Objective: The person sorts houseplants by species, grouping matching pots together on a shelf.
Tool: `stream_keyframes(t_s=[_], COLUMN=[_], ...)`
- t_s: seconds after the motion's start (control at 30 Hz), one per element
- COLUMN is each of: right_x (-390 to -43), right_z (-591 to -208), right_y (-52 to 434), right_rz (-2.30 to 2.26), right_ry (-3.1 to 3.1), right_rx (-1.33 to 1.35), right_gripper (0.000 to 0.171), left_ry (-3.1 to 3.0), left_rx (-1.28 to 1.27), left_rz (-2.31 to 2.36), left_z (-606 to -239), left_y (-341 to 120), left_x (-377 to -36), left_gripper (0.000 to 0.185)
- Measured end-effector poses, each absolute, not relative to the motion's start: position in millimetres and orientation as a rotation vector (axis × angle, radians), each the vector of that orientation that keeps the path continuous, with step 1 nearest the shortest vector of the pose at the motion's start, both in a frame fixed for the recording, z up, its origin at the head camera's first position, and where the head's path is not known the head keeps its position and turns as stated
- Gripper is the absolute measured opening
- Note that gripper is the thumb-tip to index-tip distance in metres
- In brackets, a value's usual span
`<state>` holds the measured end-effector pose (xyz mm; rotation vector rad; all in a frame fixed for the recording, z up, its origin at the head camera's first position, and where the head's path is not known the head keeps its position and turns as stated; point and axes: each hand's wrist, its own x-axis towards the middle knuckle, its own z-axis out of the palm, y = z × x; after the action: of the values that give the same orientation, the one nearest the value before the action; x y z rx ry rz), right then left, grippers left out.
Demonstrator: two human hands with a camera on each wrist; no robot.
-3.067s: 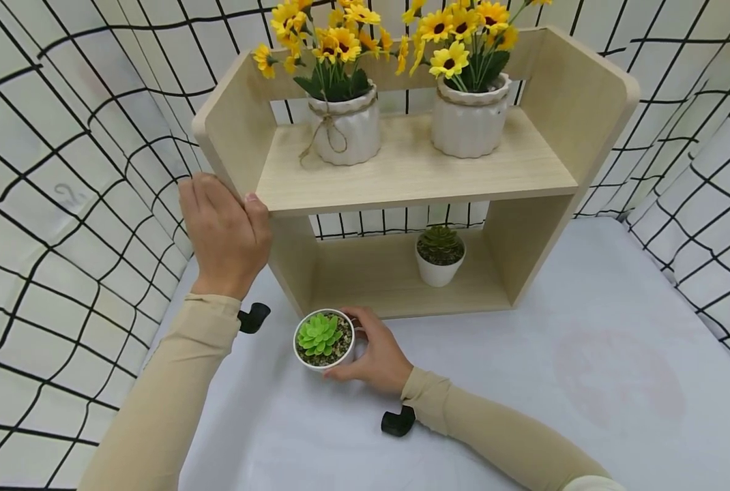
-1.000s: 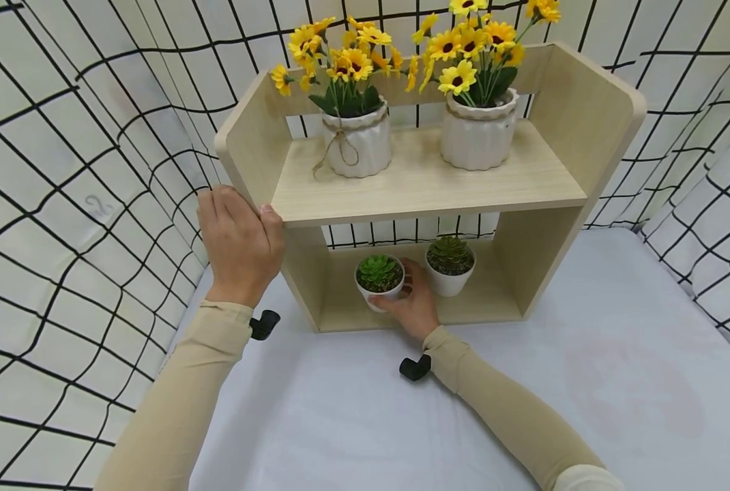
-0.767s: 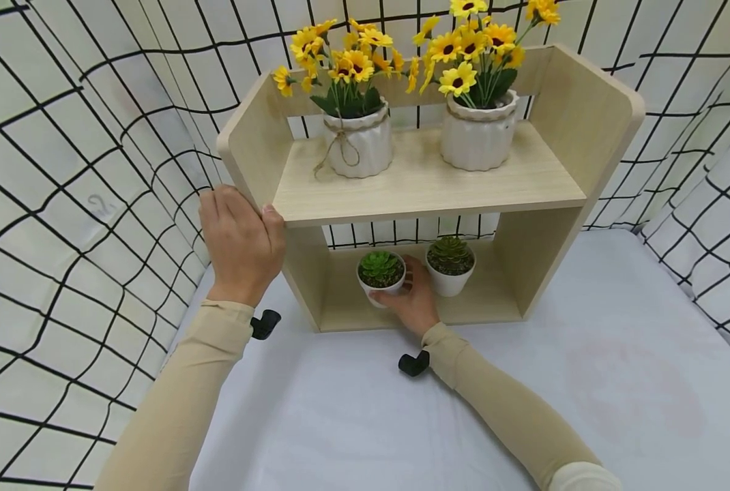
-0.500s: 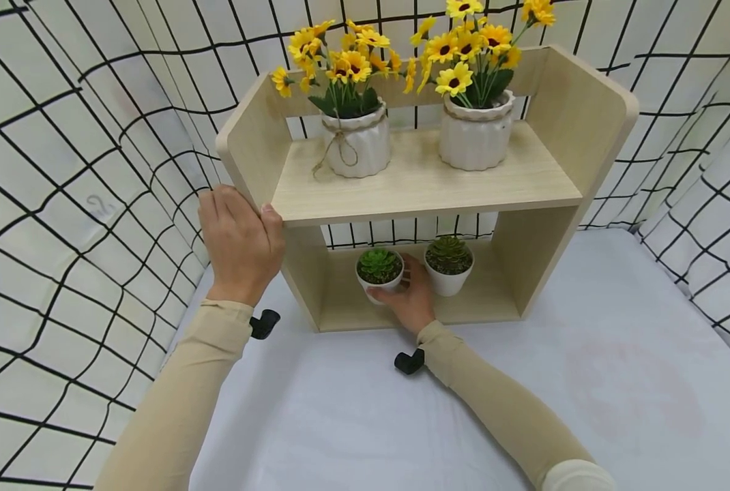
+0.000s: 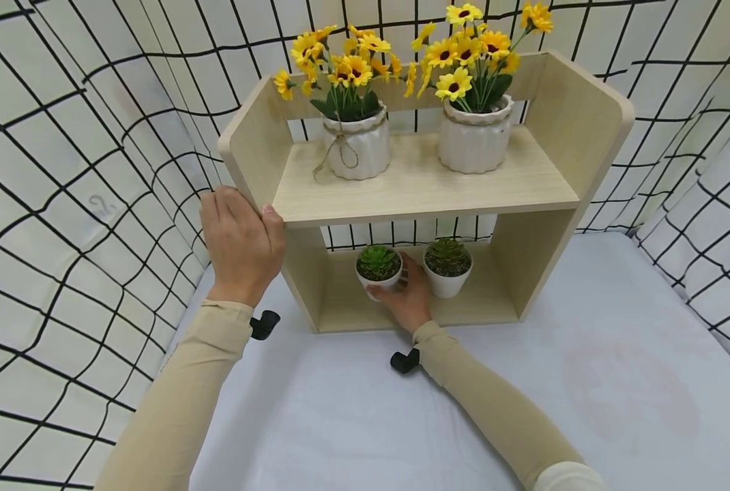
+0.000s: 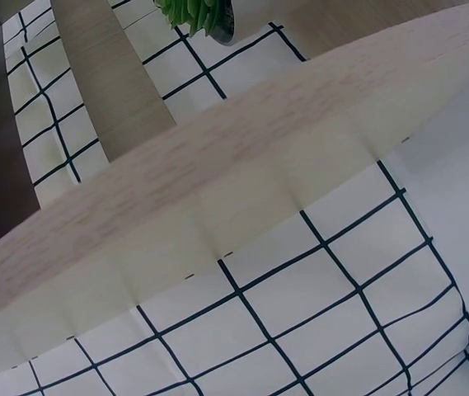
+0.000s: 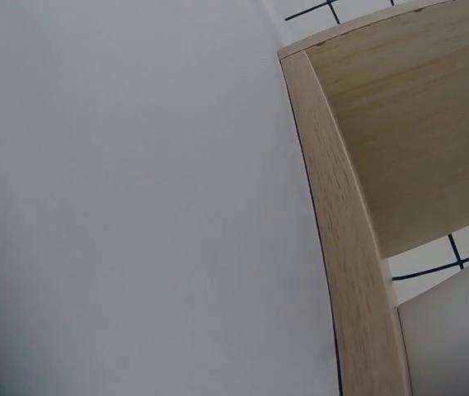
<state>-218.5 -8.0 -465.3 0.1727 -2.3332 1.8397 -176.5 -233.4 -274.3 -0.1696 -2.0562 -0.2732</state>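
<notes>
My left hand (image 5: 240,245) grips the left side panel of a pale wooden shelf (image 5: 429,194), thumb on the inner face and fingers round the outside. In the lower compartment my right hand (image 5: 409,296) holds a small white pot with a bright green succulent (image 5: 378,264), thumb at its front and fingers along its right side. A second potted succulent (image 5: 447,269), darker green, stands just right of those fingers. In the left wrist view the side panel (image 6: 218,148) crosses the picture. The right wrist view shows the bottom board (image 7: 345,239) and part of a white pot (image 7: 452,342).
On the upper board stand two white ribbed pots of yellow flowers, one on the left (image 5: 357,146) and one on the right (image 5: 477,140). Black wire grid (image 5: 89,225) lines the back and sides. A white cloth (image 5: 340,409) covers the table in front.
My right hand has carried the bright green succulent from the cloth at the shelf's front left into the lower compartment, then slightly farther back. The left hand keeps its grip on the panel.
</notes>
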Motion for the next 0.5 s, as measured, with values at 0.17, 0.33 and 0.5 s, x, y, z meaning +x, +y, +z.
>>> stream_keyframes(t_s=[0.17, 0.33, 0.5], right_x=[-207.4, -182.1, -158.3], right_z=[-466.2, -458.2, -444.0], right_y=[-1.5, 9.7, 39.9], right_rz=[1.832, 1.896, 1.949], right_ry=[-2.422, -2.454, -2.47], right_rx=[0.136, 0.157, 0.208], right_gripper=[0.086, 0.057, 0.026], left_ry=[-2.048, -2.007, -2.028], left_rx=[-0.182, -0.217, -0.248], left_rz=[-0.27, -0.269, -0.334], left_z=[-276.1, -272.4, -270.6], left_y=[-234.9, -244.3, -261.2], left_x=[-177.4, -175.0, -163.1], left_gripper=[0.036, 0.039, 0.053])
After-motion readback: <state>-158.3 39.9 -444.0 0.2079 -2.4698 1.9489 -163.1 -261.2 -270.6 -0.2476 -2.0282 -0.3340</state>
